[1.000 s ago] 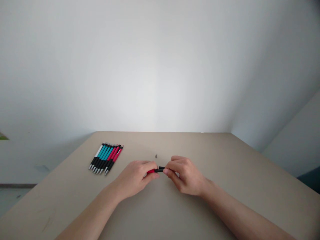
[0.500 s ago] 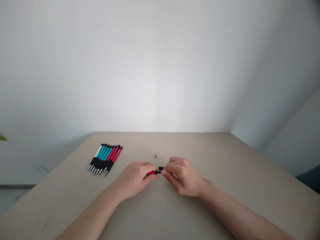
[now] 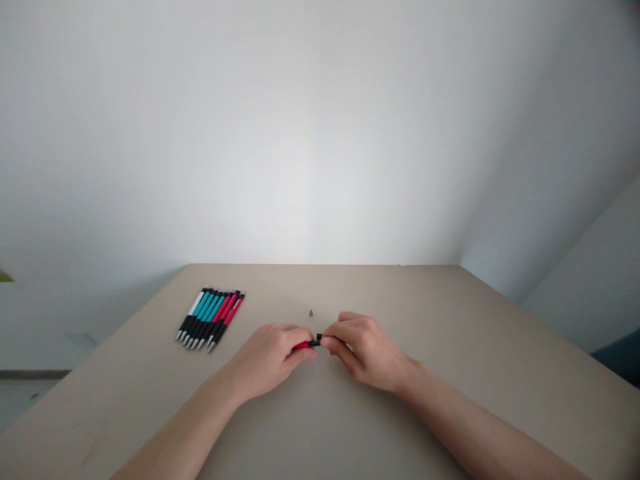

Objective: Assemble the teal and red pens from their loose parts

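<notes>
Near the middle of the table, my left hand [image 3: 277, 355] is closed on a red pen barrel [image 3: 301, 345], with the red part showing between thumb and fingers. A thin black part sticks out of it to the right. The thumb and fingertips of my right hand [image 3: 363, 350] pinch the end of that black part. Just behind it a short black piece [image 3: 319, 337] shows, partly covered by my right fingers. Beyond my hands a small grey cone-shaped tip [image 3: 311, 313] rests on the table.
At the left, several pens [image 3: 210, 319] lie side by side in a slanted row, with white, teal and red barrels, black grips and silver tips. The beige table [image 3: 425, 300] meets a pale wall at its back edge.
My right fingers have moved slightly left, closer to my left hand, and now cover more of both black pieces. My left hand has hardly moved.
</notes>
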Demonstrator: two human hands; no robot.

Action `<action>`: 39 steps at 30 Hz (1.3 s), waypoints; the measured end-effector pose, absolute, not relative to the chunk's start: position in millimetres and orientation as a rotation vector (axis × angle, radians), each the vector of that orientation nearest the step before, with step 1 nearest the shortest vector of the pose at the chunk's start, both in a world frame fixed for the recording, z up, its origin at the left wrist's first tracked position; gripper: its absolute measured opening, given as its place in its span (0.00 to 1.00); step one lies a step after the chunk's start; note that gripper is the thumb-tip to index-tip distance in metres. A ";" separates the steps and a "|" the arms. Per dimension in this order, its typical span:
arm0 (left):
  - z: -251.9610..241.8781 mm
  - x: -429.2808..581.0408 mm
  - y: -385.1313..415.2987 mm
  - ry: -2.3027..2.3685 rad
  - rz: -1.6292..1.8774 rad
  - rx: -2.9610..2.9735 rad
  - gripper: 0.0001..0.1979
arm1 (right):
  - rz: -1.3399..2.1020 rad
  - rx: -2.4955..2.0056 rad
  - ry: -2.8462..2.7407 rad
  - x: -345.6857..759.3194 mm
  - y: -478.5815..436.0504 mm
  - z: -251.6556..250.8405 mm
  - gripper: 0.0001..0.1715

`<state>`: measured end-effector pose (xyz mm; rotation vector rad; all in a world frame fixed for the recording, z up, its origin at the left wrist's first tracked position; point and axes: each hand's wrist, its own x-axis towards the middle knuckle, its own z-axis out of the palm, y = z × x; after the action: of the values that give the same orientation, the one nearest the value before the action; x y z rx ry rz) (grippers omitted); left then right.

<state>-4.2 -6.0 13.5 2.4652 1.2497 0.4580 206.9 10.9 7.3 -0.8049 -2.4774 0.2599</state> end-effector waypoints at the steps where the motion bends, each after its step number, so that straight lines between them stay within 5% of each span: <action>1: 14.4 -4.3 -6.8 1.258 0.471 2.445 0.10 | 0.293 -0.822 -2.451 207.7 11.1 7.6 0.16; 11: 20.0 -4.0 -11.1 1.287 0.500 2.408 0.12 | 0.350 -0.809 -2.324 208.6 6.9 10.0 0.15; 15: 19.9 -2.9 -10.4 1.250 0.473 2.449 0.15 | 0.281 -0.764 -2.390 206.3 8.1 11.4 0.05; 28: 19.2 -4.7 -10.8 1.250 0.441 2.406 0.03 | 0.166 -0.728 -2.562 206.9 10.5 10.7 0.19; 34: 17.4 -4.2 -10.1 1.203 0.482 2.438 0.09 | 0.222 -0.807 -2.462 205.7 7.1 13.5 0.08; 39: 17.5 -2.9 -10.0 1.212 0.463 2.509 0.15 | 0.158 -0.786 -2.513 204.2 8.7 8.1 0.20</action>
<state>-2.9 -10.0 17.5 2.5085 1.2125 0.4631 204.2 8.7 8.1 -0.7856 -2.5129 0.1580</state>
